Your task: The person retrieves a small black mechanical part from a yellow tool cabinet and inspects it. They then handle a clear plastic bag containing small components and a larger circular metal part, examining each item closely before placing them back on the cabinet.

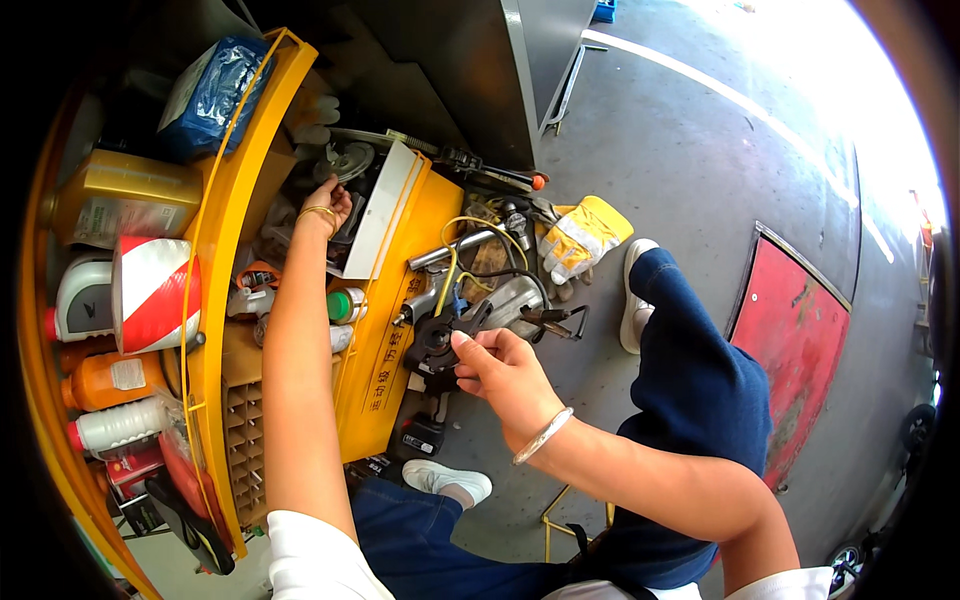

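Note:
In an open white box on the yellow shelving, my left hand (330, 207) has its fingers curled at the lower edge of a round grey metal part (351, 159); other dark items lie in the box (373, 223), too shadowed to name. Out in front of the cart, my right hand (493, 378) is closed with thumb and fingertips on a black plastic part with a round hole (432, 345). Just beyond it lie metal tools (510, 300), a yellow hose (452, 245) and yellow-and-grey work gloves (580, 240). A cordless tool's battery (423, 434) shows below.
Bottles (120, 380), a gold jug (135, 205), a blue package (210, 95) and red-white tape (150, 295) fill shelves at left. A dark cabinet (480, 90) stands behind. My feet (635, 315) rest on grey floor (680, 150) beside a red floor plate (780, 350).

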`<state>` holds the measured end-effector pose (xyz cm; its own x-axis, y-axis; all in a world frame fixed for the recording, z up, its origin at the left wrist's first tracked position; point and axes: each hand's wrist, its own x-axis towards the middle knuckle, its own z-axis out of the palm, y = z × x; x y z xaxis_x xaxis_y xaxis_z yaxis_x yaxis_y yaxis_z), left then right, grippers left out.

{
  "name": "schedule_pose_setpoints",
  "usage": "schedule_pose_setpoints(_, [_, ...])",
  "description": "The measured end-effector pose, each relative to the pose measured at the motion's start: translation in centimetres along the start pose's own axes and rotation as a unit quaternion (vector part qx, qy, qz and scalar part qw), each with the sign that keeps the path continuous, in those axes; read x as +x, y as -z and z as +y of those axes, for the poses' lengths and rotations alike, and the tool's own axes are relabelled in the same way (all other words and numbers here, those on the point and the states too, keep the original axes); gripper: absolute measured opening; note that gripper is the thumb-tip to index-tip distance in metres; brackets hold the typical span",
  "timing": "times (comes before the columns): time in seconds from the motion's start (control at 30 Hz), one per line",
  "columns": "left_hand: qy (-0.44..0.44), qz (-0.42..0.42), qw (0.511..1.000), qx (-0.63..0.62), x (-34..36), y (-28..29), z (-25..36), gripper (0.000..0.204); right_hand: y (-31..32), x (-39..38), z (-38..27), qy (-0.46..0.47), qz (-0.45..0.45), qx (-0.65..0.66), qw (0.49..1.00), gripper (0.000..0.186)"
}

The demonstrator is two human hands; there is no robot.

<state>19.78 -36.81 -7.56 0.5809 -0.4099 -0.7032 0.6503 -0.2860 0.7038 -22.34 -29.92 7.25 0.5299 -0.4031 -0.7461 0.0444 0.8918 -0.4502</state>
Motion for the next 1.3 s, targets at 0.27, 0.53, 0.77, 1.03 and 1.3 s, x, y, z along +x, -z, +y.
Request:
schedule_pose_setpoints(0.27, [-0.014, 0.016, 0.999, -0.030, -1.6, 0.1, -0.9, 0.020, -0.1, 0.2, 0.5, -0.004, -0.007, -0.010, 1.000, 0.030])
schedule_pose_setpoints(0.53, [-0.009, 0.011, 0.995, -0.100, -1.5, 0.1, -1.3, 0.009, -0.1, 0.3, 0.7, -0.003, -0.011, -0.009, 1.000, 0.029])
schedule_pose_setpoints(0.77, [0.016, -0.029, 0.993, -0.115, -1.5, 1.2, -1.7, 0.013, -0.3, 0.3, 0.9, -0.007, -0.017, -0.013, 1.000, 0.027])
schedule_pose_setpoints(1.03, [-0.101, -0.042, 0.993, -0.038, -2.0, 1.6, -3.8, 0.022, -0.5, 0.3, 1.0, -0.022, -0.023, -0.007, 0.999, 0.026])
schedule_pose_setpoints(1.3, [-0.129, -0.060, 0.985, -0.092, -2.4, 1.5, -4.7, 0.027, -0.7, 0.4, 1.2, -0.017, -0.026, -0.006, 0.999, 0.027])
